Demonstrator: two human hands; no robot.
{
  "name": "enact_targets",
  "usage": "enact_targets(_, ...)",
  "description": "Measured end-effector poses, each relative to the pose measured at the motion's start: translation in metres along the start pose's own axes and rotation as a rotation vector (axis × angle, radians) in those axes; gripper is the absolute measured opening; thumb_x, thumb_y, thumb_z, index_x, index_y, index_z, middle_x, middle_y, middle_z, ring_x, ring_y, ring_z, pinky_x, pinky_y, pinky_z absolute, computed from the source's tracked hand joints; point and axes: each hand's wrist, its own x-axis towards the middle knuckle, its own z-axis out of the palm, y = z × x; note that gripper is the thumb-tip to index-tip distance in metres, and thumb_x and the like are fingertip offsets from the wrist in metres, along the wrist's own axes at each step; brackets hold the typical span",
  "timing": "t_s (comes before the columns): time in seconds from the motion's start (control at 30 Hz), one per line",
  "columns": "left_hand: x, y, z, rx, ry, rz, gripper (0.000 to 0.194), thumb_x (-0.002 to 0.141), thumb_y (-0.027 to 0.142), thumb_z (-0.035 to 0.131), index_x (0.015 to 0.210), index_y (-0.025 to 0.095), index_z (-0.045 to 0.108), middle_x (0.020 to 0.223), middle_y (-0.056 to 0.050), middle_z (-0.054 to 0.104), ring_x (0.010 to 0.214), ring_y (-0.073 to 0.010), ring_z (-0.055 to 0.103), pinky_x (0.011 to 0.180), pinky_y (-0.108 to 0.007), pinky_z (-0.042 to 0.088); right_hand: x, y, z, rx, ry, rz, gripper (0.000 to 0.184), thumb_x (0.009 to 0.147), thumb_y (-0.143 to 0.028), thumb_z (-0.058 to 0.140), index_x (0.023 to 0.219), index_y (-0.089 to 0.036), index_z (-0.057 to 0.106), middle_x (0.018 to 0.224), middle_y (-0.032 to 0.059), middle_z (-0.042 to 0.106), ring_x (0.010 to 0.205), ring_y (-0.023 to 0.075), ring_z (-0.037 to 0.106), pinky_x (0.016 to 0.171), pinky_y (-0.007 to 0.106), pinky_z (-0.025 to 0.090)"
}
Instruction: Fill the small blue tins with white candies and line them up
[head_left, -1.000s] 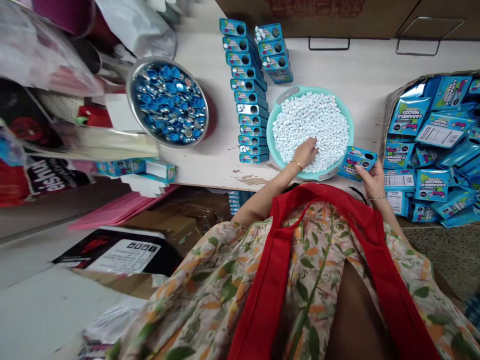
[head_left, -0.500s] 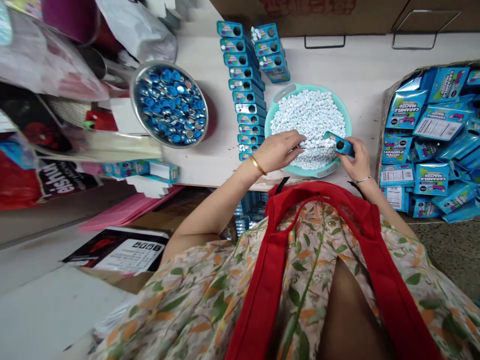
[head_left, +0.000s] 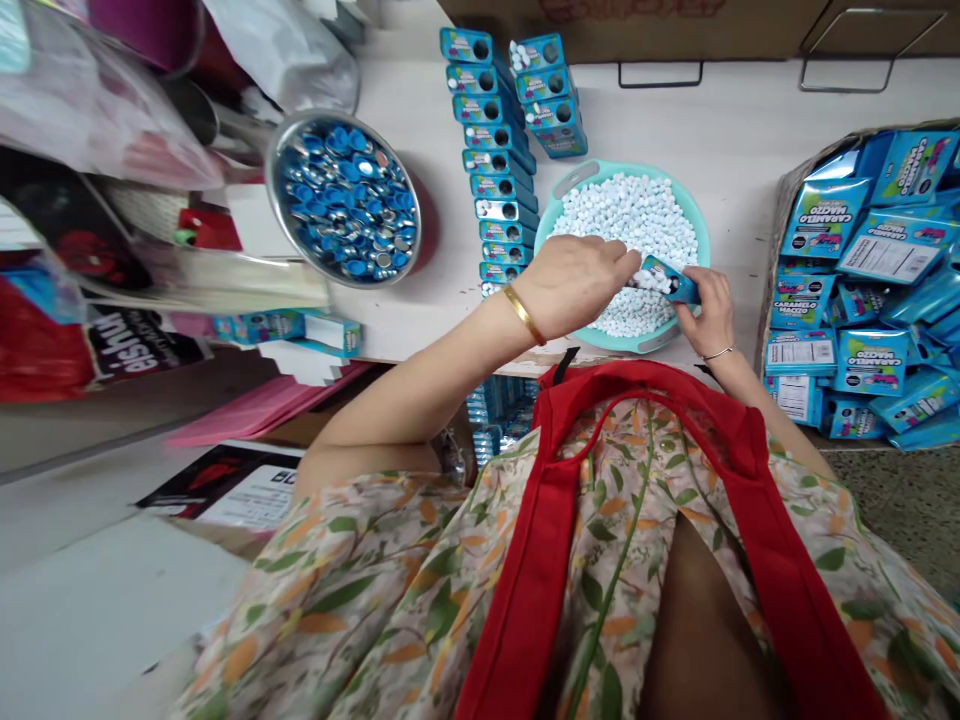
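Observation:
My right hand (head_left: 709, 312) grips a small blue candy box (head_left: 672, 280) over the near right of a turquoise basin (head_left: 700, 225) full of white candies (head_left: 630, 210). The box lies tilted with its end towards my left hand (head_left: 585, 280). White candies heap at that end. My left hand reaches over the basin with its fingers pinched together at the box's end. What those fingers hold is mostly hidden behind them and the candies; a thin, dark edge shows below the fingertips.
Left of the basin stands a row of upright blue boxes (head_left: 499, 185), with a shorter row (head_left: 555, 115) behind. A metal bowl (head_left: 274, 190) of blue caps is farther left. A carton (head_left: 780, 215) of blue boxes stands right. A brown cardboard box (head_left: 637, 35) borders the back.
My left hand has moved right across the basin to the end of the candy box. The box has turned a little in my right hand, and candies now show at its end.

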Motion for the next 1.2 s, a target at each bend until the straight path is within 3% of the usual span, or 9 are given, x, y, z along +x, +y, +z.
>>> enact_targets(0.2,-0.003,0.024,-0.018,0.077,-0.013,-0.033,0.038,0.112,0.012,0.035,0.130,0.014,0.068,0.103,-0.012,0.076,0.101,-0.0241,0.075,0.085,-0.033,0.050,0.003,0.000,0.007,0.002,-0.010,-0.053,0.042,0.103,-0.044,0.056,0.139,-0.024,0.063,0.132,0.0161,0.077,0.125,0.0364,0.071,0.110,0.062,0.061)
enact_targets(0.33,-0.011,0.022,-0.019,0.076,-0.004,0.002,0.041,0.112,0.011,0.033,0.123,0.013,0.072,0.106,-0.015,0.077,0.100,-0.0257,0.075,0.081,-0.035,0.050,0.002,0.005,0.010,-0.007,-0.006,-0.065,0.041,0.104,-0.046,0.056,0.139,-0.025,0.063,0.133,0.0154,0.077,0.125,0.0355,0.072,0.111,0.061,0.061)
enact_targets(0.43,-0.019,-0.007,0.007,0.035,0.049,-0.068,0.035,0.111,0.014,0.038,0.120,0.016,0.073,0.111,-0.015,0.078,0.105,-0.0279,0.073,0.082,-0.037,0.051,-0.001,0.010,0.008,-0.007,-0.006,-0.034,0.044,0.104,-0.049,0.056,0.140,-0.025,0.063,0.134,0.0157,0.076,0.126,0.0358,0.071,0.113,0.061,0.060)
enact_targets(0.53,-0.016,-0.048,0.062,-0.064,0.085,-0.300,0.026,0.106,0.018,0.052,0.124,0.018,0.071,0.121,-0.017,0.077,0.112,-0.0305,0.070,0.089,-0.040,0.053,-0.005,0.015,-0.001,0.000,0.028,0.032,0.047,0.103,-0.053,0.060,0.140,-0.024,0.062,0.133,0.0157,0.075,0.126,0.0358,0.072,0.113,0.061,0.061)
enact_targets(0.6,-0.003,-0.068,0.104,-0.130,-0.034,-0.433,0.029,0.104,0.016,0.053,0.127,0.016,0.070,0.130,-0.022,0.074,0.118,-0.0347,0.069,0.094,-0.043,0.054,-0.008,0.017,-0.009,0.007,0.069,0.080,0.050,0.100,-0.057,0.064,0.138,-0.024,0.063,0.131,0.0152,0.076,0.124,0.0356,0.073,0.111,0.061,0.062)
enact_targets(0.77,0.061,-0.052,0.174,-0.292,-0.101,-0.389,0.043,0.107,0.013,0.038,0.139,0.012,0.066,0.145,-0.025,0.069,0.134,-0.0373,0.064,0.106,-0.048,0.052,-0.012,0.019,-0.023,0.005,0.141,0.184,0.055,0.095,-0.067,0.067,0.130,-0.024,0.065,0.124,0.0127,0.077,0.116,0.0337,0.074,0.108,0.060,0.063)
enact_targets(0.97,0.098,-0.025,0.199,-0.485,-0.050,-0.308,0.052,0.099,0.009,0.042,0.148,0.010,0.061,0.149,-0.022,0.067,0.136,-0.0341,0.065,0.115,-0.046,0.049,-0.015,0.019,-0.026,0.035,0.194,0.251,0.068,0.090,-0.079,0.070,0.128,-0.023,0.065,0.122,0.0128,0.077,0.115,0.0328,0.075,0.106,0.059,0.064)
enact_targets(1.1,0.070,-0.040,0.196,-0.610,0.011,-0.272,0.047,0.100,0.021,0.053,0.144,0.009,0.064,0.137,-0.021,0.072,0.126,-0.0329,0.069,0.112,-0.043,0.051,-0.014,0.018,-0.032,0.044,0.180,0.282,0.069,0.089,-0.079,0.072,0.130,-0.023,0.065,0.124,0.0133,0.076,0.116,0.0328,0.075,0.107,0.060,0.063)
enact_targets(1.2,0.038,-0.052,0.176,-0.625,0.108,-0.205,0.043,0.101,0.029,0.057,0.140,0.012,0.065,0.129,-0.018,0.074,0.118,-0.0300,0.070,0.105,-0.040,0.053,-0.013,0.018,-0.035,0.013,0.166,0.288,0.065,0.089,-0.075,0.072,0.128,-0.024,0.066,0.126,0.0135,0.077,0.118,0.0337,0.074,0.109,0.061,0.062)
